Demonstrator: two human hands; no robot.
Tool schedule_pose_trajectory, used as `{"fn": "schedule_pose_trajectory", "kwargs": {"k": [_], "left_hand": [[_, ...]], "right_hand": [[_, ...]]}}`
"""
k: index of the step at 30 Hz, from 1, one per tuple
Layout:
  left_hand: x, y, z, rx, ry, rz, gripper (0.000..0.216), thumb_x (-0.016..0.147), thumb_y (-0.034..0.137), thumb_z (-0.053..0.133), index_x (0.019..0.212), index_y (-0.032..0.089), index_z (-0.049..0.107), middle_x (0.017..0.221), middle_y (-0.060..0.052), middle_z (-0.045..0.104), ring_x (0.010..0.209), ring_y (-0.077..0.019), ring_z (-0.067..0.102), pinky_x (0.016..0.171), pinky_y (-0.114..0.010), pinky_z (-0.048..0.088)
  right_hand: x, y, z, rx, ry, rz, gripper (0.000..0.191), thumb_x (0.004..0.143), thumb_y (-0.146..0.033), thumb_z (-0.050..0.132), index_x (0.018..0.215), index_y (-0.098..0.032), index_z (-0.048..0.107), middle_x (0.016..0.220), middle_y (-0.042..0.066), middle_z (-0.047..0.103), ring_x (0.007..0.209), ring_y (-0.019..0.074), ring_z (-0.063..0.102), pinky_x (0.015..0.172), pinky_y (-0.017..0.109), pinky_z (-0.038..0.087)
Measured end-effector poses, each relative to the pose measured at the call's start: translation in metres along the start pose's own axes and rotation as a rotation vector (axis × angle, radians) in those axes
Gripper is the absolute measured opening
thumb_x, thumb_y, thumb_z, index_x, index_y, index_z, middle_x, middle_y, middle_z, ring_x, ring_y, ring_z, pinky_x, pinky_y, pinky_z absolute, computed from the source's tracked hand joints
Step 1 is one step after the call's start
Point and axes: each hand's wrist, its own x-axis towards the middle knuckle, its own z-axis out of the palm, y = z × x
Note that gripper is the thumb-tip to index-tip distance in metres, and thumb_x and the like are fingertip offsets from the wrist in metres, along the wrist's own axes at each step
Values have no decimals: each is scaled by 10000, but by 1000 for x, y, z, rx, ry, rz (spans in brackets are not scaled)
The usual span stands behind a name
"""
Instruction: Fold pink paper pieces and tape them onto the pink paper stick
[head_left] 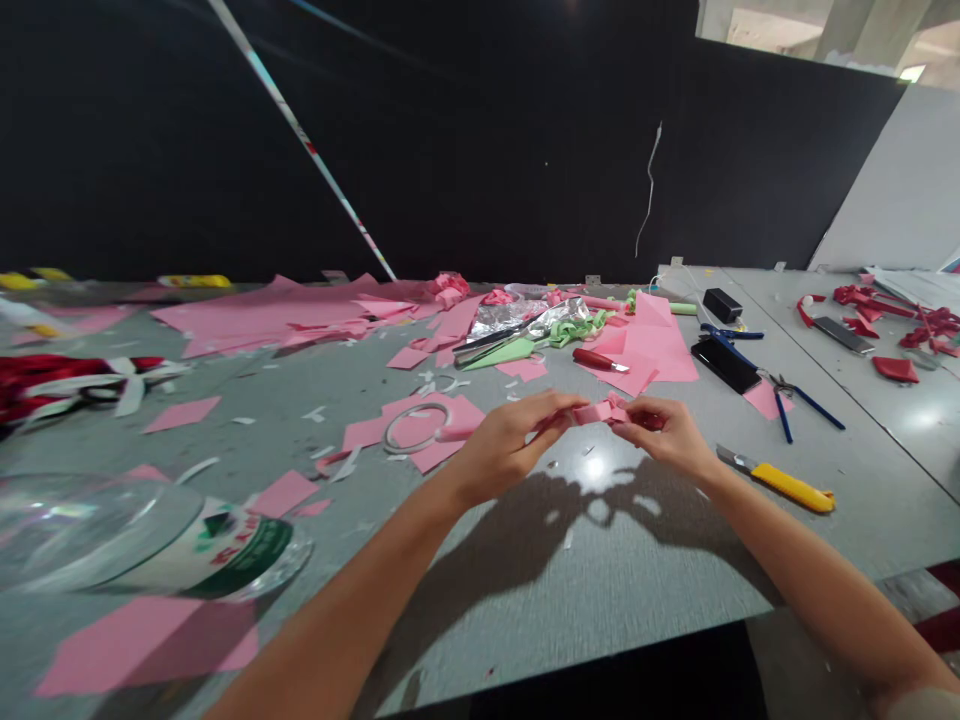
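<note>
Between my two hands, just above the table, is a small folded piece of pink paper (598,412). My left hand (514,440) pinches its left end between thumb and fingers. At the other end, my right hand (666,432) grips it with bent fingers; something dark red shows by those fingers, too small to name. A white tape ring (397,440) lies left of my left hand on pink paper squares (457,420). Beyond my hands lies a red-handled craft knife (600,361).
A yellow utility knife (793,487), blue-handled pliers (810,400) and a black phone (726,363) lie at right. A clear plastic bottle (150,540) lies at left. Pink sheets (270,315), green paper and foil (510,317) are spread along the black wall (480,140).
</note>
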Motion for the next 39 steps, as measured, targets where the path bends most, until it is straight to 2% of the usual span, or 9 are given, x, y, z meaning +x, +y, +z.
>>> {"fn": "schedule_pose_trajectory", "kwargs": {"k": [5,10,14,19,23,26,30,35,39], "left_hand": [[-1,1,-3,357,-45,136,359,1104,227,431,1392,244,646,1195,-82,750,1047,-244,695,919,-387,504],[-1,-4,4,527,-23,202,362,1108,447,525,1348,211,661,1117,-91,744,994,-275,691,892,-403,482],[0,-12,12,617,26,239,329,1137,447,483,1248,226,701,1044,-77,748,922,-252,688,872,-388,471],[0,-13,14,589,-1,238,344,1133,482,496,1208,208,690,1109,-83,779,980,-255,720,885,-393,457],[1,-11,17,441,-110,190,480,1066,577,599,1341,187,647,1129,-97,793,1053,-282,729,932,-417,465],[2,-9,23,379,-151,157,427,1085,525,581,1346,192,641,1096,-89,785,1011,-277,729,913,-413,484],[1,-6,31,363,-138,144,348,1111,470,515,1236,182,664,1064,-98,762,948,-264,723,827,-372,509],[0,-7,38,394,-63,140,369,1127,459,479,1319,187,640,1061,-94,769,941,-267,724,822,-375,524],[0,-12,40,400,-75,127,420,1094,534,545,1324,194,640,1048,-81,754,887,-252,723,739,-336,519]], "right_hand": [[1,-4,-8,-166,-6,-126,204,919,-435,767,912,-231,787,793,28,716,643,169,549,639,327,452],[-1,-7,-12,-448,-26,-369,159,1006,-350,678,978,-254,800,836,65,735,721,212,623,714,360,493],[-4,-9,-15,-626,-85,-479,176,1045,-234,608,1056,-252,783,977,102,776,871,255,675,784,382,512],[-6,-6,-12,-773,-91,-513,205,1082,-228,568,1088,-236,772,990,105,779,880,252,664,769,372,512],[-7,-4,-11,-818,-89,-529,218,1092,-221,554,1084,-229,771,977,107,770,895,252,662,756,365,498],[-7,-4,-11,-853,-87,-543,215,1093,-220,557,1062,-224,770,946,101,759,882,249,656,745,357,487],[-7,-6,-12,-895,-85,-537,223,1094,-206,543,1068,-228,763,938,93,752,878,245,646,727,341,476],[-7,-7,-13,-941,-84,-546,220,1089,-176,543,1038,-217,752,933,89,745,865,238,634,697,333,451],[-7,-6,-12,-944,-83,-546,196,1076,-167,568,1025,-212,752,922,88,734,853,241,628,693,338,445]]}}
